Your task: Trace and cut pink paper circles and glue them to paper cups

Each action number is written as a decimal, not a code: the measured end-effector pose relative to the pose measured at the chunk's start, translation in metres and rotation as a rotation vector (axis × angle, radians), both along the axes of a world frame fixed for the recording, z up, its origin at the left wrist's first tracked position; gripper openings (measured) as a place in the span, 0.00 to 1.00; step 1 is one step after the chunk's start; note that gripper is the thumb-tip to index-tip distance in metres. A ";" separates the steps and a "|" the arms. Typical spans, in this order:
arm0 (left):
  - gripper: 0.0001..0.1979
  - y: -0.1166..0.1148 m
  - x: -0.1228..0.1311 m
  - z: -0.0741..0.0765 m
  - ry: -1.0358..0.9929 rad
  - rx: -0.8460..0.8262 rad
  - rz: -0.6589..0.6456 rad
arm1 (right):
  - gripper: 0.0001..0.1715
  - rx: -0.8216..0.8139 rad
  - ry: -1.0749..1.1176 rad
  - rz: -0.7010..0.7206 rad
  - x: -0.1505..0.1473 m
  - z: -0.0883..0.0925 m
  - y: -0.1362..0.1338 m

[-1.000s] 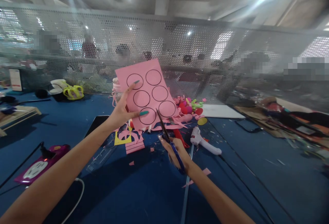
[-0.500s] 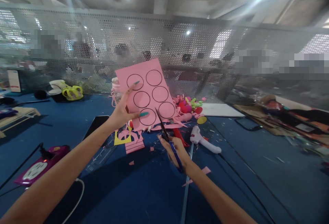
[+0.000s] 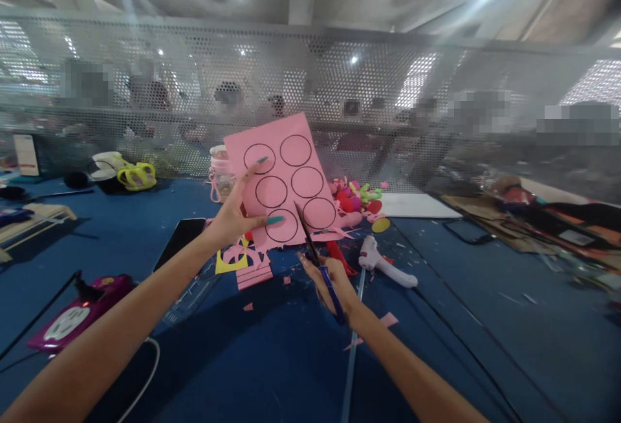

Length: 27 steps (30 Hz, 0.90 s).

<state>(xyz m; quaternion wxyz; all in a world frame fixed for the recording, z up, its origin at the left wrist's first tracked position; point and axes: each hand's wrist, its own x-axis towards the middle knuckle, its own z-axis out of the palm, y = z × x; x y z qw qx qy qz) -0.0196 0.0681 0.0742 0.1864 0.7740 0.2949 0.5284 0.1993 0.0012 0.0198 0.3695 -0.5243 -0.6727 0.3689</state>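
Observation:
My left hand (image 3: 237,213) holds up a pink sheet (image 3: 286,180) with several black circles drawn on it, thumb on the front near the lowest circle. My right hand (image 3: 332,287) grips blue-handled scissors (image 3: 315,258), whose dark blades point up into the sheet's lower edge between the bottom circles. Both hands are above a blue table (image 3: 272,358).
Pink and yellow paper scraps (image 3: 245,264) lie under the sheet. A white glue gun (image 3: 383,264), a phone (image 3: 180,242), a clear ruler (image 3: 191,293), a purple power strip (image 3: 72,319) and a jar (image 3: 220,174) sit around. A perforated metal screen (image 3: 339,86) backs the table; people are behind it.
The pink sheet and my left hand have shifted slightly right and down. The scissor blades sit a little further into the sheet's lower edge.

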 end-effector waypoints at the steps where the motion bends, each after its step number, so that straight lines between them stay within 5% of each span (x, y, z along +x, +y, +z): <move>1: 0.48 0.000 0.001 -0.001 0.009 0.000 -0.002 | 0.27 0.007 -0.001 -0.005 0.000 0.001 0.000; 27: 0.47 -0.005 0.007 -0.006 0.098 0.059 0.053 | 0.26 -0.016 0.086 -0.049 -0.005 -0.006 -0.003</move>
